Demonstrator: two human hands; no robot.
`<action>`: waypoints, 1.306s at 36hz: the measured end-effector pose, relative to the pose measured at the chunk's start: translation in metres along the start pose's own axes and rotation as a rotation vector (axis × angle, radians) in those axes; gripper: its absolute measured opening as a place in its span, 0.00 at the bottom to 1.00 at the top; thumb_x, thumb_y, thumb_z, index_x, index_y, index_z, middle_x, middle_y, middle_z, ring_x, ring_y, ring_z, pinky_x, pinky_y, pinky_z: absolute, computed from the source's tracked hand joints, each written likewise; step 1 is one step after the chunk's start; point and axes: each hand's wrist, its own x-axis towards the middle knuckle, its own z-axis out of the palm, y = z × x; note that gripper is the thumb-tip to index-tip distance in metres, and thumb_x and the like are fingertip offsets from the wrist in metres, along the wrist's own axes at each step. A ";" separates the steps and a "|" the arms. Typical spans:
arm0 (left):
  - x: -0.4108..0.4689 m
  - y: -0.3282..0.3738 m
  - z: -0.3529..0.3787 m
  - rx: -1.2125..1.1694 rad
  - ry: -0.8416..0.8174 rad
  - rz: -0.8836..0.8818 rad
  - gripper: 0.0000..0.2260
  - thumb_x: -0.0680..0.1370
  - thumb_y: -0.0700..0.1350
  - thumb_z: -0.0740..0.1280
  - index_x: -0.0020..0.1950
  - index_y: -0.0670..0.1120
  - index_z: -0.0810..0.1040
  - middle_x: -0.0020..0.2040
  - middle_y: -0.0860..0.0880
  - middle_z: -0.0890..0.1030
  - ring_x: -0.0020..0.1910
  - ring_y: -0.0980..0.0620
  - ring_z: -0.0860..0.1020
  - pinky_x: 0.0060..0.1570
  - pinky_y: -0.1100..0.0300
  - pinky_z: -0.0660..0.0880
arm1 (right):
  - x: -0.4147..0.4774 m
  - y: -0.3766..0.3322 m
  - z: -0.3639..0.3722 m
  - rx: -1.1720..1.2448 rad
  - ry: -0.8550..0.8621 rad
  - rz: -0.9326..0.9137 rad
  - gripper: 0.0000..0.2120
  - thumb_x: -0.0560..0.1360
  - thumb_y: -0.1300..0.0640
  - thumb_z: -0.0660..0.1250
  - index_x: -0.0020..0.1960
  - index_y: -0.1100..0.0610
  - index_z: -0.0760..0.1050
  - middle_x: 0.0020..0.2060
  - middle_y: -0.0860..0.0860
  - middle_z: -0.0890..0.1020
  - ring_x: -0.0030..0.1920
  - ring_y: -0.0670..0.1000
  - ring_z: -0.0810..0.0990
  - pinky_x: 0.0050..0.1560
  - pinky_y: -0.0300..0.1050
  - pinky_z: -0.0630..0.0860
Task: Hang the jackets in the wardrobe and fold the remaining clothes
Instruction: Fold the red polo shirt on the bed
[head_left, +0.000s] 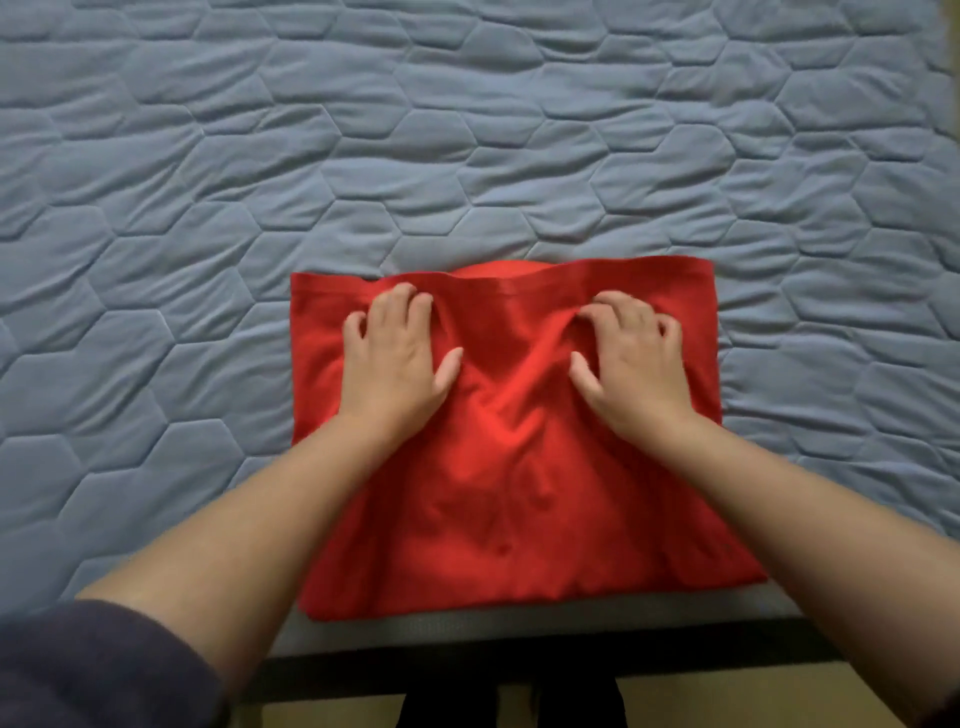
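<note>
A red garment (511, 467) lies folded into a rough rectangle near the front edge of the bed. Both my hands lie on its upper half, palms down. My left hand (397, 358) presses the left side with its fingertips bent into the cloth close to the far edge. My right hand (631, 361) presses the right side, its fingers curled and bunching a small ridge of fabric. The cloth wrinkles between the two hands.
A grey-blue quilted bedspread (467, 130) with a hexagon pattern fills the view around the garment. The bed's dark front edge (519, 660) runs along the bottom, with light floor below it. A dark sleeve (78, 670) shows at the bottom left.
</note>
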 end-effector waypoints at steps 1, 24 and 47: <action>0.007 -0.005 -0.008 -0.006 0.037 0.020 0.31 0.73 0.58 0.64 0.71 0.44 0.65 0.73 0.43 0.63 0.71 0.44 0.63 0.66 0.44 0.59 | 0.007 0.004 -0.008 -0.008 0.044 -0.027 0.26 0.70 0.49 0.65 0.67 0.55 0.70 0.69 0.54 0.69 0.69 0.56 0.67 0.66 0.60 0.59; 0.025 -0.019 -0.048 -0.300 0.120 0.001 0.10 0.78 0.49 0.66 0.55 0.45 0.75 0.54 0.44 0.74 0.44 0.39 0.78 0.39 0.46 0.75 | 0.046 0.030 -0.043 0.173 -0.124 0.024 0.19 0.77 0.47 0.64 0.64 0.55 0.73 0.57 0.54 0.79 0.59 0.57 0.75 0.58 0.54 0.71; 0.082 -0.047 -0.037 -0.480 -0.468 -0.237 0.26 0.69 0.74 0.57 0.44 0.52 0.76 0.41 0.54 0.77 0.44 0.52 0.76 0.41 0.58 0.68 | 0.081 0.047 -0.032 0.348 -0.424 0.157 0.22 0.75 0.31 0.52 0.49 0.46 0.73 0.52 0.46 0.79 0.61 0.53 0.75 0.65 0.58 0.60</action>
